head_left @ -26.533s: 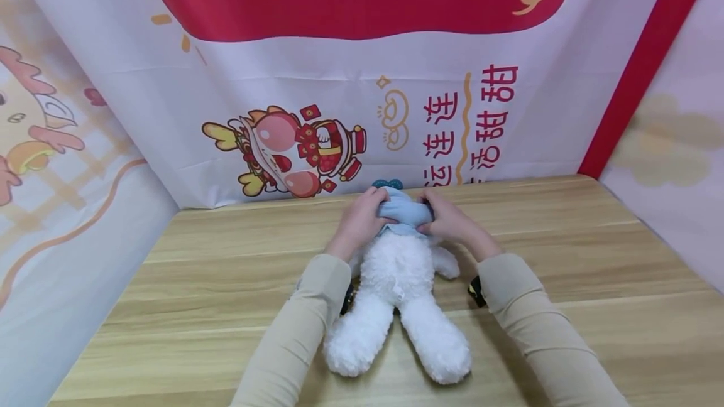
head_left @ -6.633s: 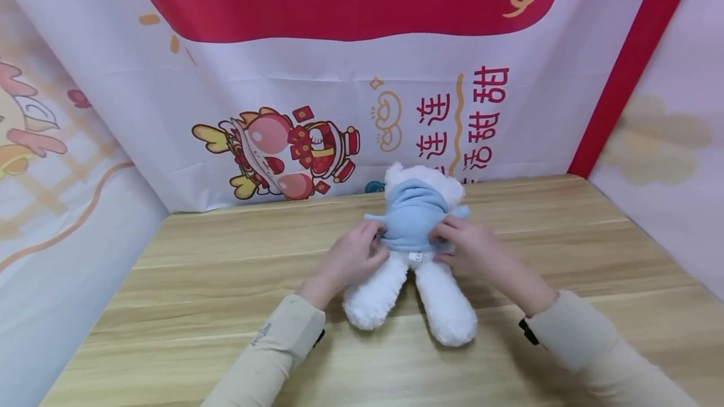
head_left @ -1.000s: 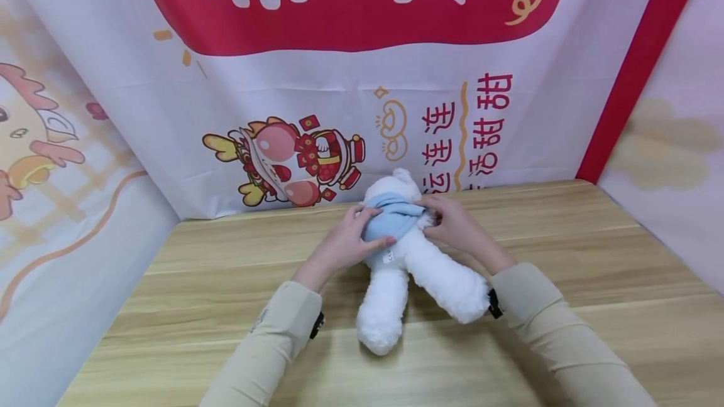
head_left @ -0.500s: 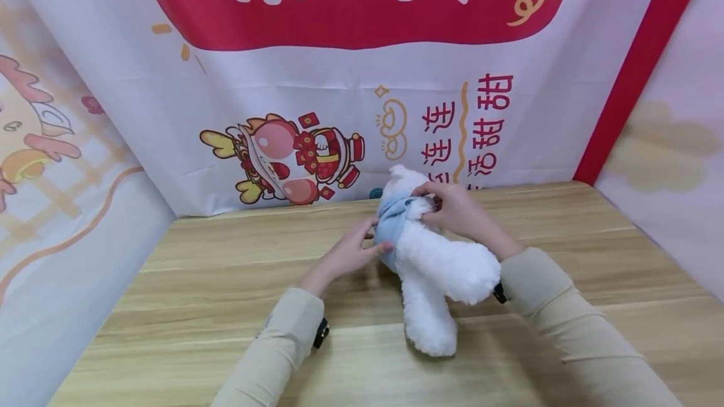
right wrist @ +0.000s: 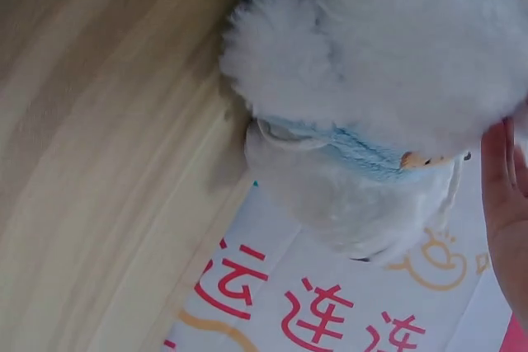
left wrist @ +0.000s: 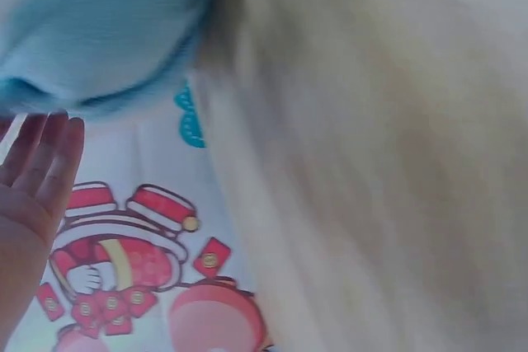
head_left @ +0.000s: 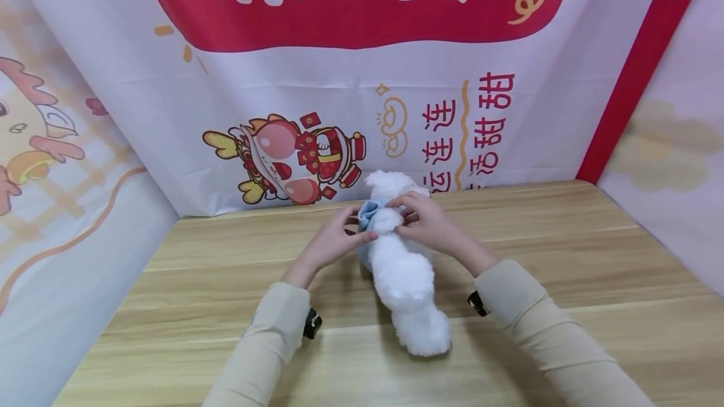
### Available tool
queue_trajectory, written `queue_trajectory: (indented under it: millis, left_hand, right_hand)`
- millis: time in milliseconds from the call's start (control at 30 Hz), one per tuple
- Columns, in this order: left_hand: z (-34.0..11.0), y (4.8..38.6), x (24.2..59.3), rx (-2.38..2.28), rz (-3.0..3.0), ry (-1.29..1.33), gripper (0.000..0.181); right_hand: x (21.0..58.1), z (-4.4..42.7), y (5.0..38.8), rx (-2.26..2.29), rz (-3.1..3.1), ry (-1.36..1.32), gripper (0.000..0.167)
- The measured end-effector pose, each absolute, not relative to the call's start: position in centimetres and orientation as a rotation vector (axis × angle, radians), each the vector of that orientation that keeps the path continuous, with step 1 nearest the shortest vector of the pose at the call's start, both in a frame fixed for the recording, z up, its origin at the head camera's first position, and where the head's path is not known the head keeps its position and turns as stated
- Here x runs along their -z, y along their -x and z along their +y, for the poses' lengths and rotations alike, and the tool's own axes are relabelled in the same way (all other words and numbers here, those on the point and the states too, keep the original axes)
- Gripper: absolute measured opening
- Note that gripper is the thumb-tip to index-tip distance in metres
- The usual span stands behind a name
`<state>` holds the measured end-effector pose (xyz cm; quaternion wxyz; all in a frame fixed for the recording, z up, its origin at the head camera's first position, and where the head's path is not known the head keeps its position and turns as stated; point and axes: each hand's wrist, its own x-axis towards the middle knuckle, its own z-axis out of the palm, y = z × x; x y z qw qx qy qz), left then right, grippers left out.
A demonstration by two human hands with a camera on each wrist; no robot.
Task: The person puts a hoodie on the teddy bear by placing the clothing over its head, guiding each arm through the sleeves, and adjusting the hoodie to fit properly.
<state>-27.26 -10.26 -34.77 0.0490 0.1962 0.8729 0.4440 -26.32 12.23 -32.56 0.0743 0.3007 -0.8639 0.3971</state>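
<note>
A fluffy white plush toy [head_left: 401, 275] lies turned on its side on the table, one leg above the other, its head near the back wall. It wears a light blue top [head_left: 367, 215], bunched around the upper arm. My left hand [head_left: 330, 244] is at the back of the top, its thumb by the raised arm; the left wrist view shows straight fingers against the blue cloth [left wrist: 124, 30]. My right hand [head_left: 432, 225] grips the raised arm from the other side. In the right wrist view, the toy's front shows a white drawstring and a small brown patch on the blue cloth [right wrist: 363, 154].
The wood-grain table [head_left: 226, 306] stretches out on both sides of the toy. A printed white and red cloth wall [head_left: 317, 74] rises directly behind its back edge, with further printed walls at left and right. Dark wrist straps [head_left: 312, 323] show at the cuffs.
Earlier, the blue top was pulled down over the face-down toy's body. Within the last second both hands have rolled the toy onto its side, and its legs now stack one over the other.
</note>
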Motion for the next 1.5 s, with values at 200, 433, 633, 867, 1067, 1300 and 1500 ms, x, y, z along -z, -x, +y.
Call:
queue_trajectory:
  millis: [200,433,633,867,1067,1300,1500]
  left_hand:
    - [-10.5,27.1,33.9,-1.181,2.832,-0.705,0.069]
    - [-10.8,27.3,34.0,-1.116,2.861,-0.746,0.052]
    - [-10.9,27.5,34.2,-1.15,2.852,-0.75,0.044]
    - [-10.9,27.5,34.6,-1.195,2.874,-0.696,0.04]
    - [-10.3,27.7,35.5,-1.166,3.021,-0.683,0.034]
    - [-8.9,27.4,35.9,-1.159,3.022,-0.813,0.035]
    - [-8.2,27.5,35.1,-1.069,2.91,-0.74,0.048]
  right_hand:
    - [33.3,13.0,26.4,-1.279,-2.652,-0.789,0.021]
    - [34.7,14.5,26.6,-1.166,-3.071,-0.727,0.034]
    - [35.8,14.2,26.7,-1.251,-3.047,-0.705,0.037]
    - [35.8,13.6,26.9,-1.199,-2.956,-0.531,0.031]
    - [35.1,14.7,27.3,-1.098,-2.849,-0.457,0.03]
    - [34.1,16.0,26.6,-1.103,-2.819,-0.487,0.026]
    - [34.0,15.8,26.6,-1.029,-2.853,-0.516,0.029]
